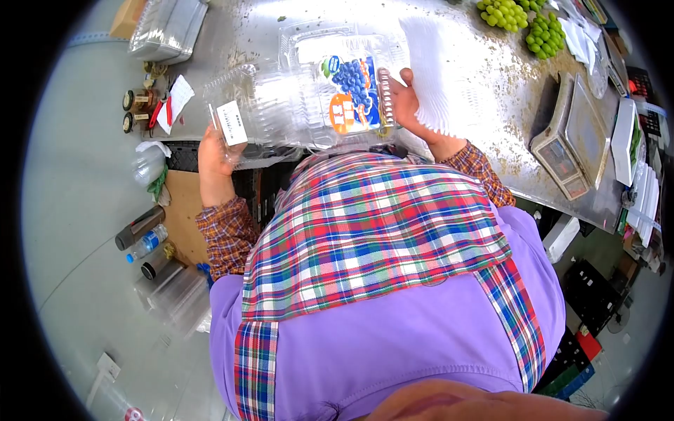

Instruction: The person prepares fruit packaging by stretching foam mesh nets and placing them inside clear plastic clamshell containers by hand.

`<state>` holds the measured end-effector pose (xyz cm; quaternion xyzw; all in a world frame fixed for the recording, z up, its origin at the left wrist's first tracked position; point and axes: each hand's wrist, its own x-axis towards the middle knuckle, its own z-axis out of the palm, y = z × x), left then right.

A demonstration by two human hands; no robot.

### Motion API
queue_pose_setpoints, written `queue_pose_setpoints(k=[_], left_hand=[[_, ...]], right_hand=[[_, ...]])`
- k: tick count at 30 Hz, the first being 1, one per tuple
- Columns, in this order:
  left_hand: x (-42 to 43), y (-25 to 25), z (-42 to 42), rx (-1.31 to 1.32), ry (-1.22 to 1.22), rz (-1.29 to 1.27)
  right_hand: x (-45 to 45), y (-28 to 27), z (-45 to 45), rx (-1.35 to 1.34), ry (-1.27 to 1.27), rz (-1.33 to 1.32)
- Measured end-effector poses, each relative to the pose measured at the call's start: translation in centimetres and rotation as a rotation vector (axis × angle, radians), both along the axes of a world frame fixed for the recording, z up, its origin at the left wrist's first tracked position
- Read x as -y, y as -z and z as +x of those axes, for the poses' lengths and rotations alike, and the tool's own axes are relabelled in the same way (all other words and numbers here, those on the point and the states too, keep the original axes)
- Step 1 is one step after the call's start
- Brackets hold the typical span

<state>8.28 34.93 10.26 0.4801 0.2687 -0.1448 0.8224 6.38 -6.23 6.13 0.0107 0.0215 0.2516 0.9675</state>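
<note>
My left hand is closed on the left end of a clear plastic clamshell container, beside a white sticker. At the right end, my right hand holds the container's ridged edge, its thumb sticking up and some fingers hidden. A colourful label with a picture of purple-blue grapes is on the right part of the container. The container is tilted above the table edge in front of my apron. Just beyond my right hand lies a white pleated foam sheet; I cannot tell whether they touch.
A stack of clear containers stands at the back left, near red-handled scissors and small jars. Green grapes lie at the back right of the metal table. A weighing scale sits on the right. Bottles stand lower left.
</note>
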Motion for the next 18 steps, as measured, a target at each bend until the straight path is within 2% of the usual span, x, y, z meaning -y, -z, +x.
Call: queue_pose_setpoints(k=[1, 3, 4, 5, 6, 7, 8, 11, 13, 14, 16, 17, 18], left_hand=[[-0.7, 0.2, 0.2, 0.036, 0.038, -0.041], [3.5, -5.8, 1.8, -0.076, -0.195, 0.276], [5.0, -8.7, 1.8, 0.075, -0.231, 0.257], [4.1, -9.8, 2.5, 0.234, -0.190, 0.254], [2.8, -10.6, 3.1, 0.563, 0.038, 0.143], [2.0, -12.1, 3.6, 0.699, 0.050, 0.190], [2.7, -13.4, 3.7, 0.800, 0.065, 0.361], [8.0, -15.9, 2.3, 1.030, 0.115, 0.879], [11.7, -14.0, 1.2, 1.153, 0.255, 1.009], [12.2, -12.7, 1.0, 1.280, 0.439, 1.182], [14.3, -8.0, 0.2, 1.353, 0.585, 1.377], [14.7, -5.4, -0.4, 1.272, 0.721, 1.431], [14.5, -2.3, -0.9, 1.270, 0.755, 1.412]], right_hand=[[0.0, -0.9, 0.1, -0.036, 0.026, -0.091], [0.1, -3.3, 0.3, -0.111, 0.080, -0.274], [0.4, -2.9, 0.6, -0.158, 0.150, -0.379], [1.2, -1.9, 1.0, -0.210, 0.170, -0.309], [2.1, -1.2, 1.2, -0.260, 0.189, -0.239], [2.0, -2.1, 1.2, -0.292, 0.246, -0.217], [2.4, -3.8, 1.2, -0.344, 0.242, -0.154], [4.4, -3.6, 1.4, -0.291, 0.331, -0.190], [5.8, -2.7, 1.2, -0.234, 0.359, -0.149], [5.9, -2.4, 1.1, -0.213, 0.373, -0.144], [6.3, -2.0, 0.7, -0.190, 0.370, -0.160], [6.4, -2.0, 0.6, -0.179, 0.370, -0.168], [6.0, -2.5, 0.5, -0.222, 0.388, -0.245]])
